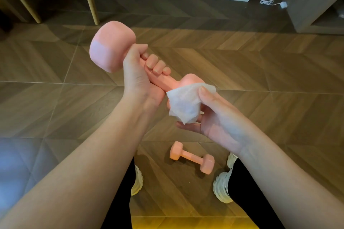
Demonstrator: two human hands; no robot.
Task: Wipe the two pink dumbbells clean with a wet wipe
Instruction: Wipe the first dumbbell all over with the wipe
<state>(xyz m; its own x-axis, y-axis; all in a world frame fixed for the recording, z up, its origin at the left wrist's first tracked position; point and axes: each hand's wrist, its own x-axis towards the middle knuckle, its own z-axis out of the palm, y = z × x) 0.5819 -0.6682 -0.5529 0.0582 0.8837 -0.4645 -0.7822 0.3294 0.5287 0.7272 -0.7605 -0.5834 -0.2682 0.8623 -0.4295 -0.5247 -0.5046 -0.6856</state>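
Fingers of the left hand point(141, 80) are clenching the handle of the pink dumbbell point(111, 48), angling its lower head into the wet wipe point(184, 102) that the right hand point(217, 119) is cupping around it.

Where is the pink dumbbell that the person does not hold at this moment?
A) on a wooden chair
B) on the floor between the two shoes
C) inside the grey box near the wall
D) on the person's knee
B: the second dumbbell lies on the wooden floor between the left shoe and the right shoe, while the left hand grips the other dumbbell and the right hand holds the wet wipe against it.
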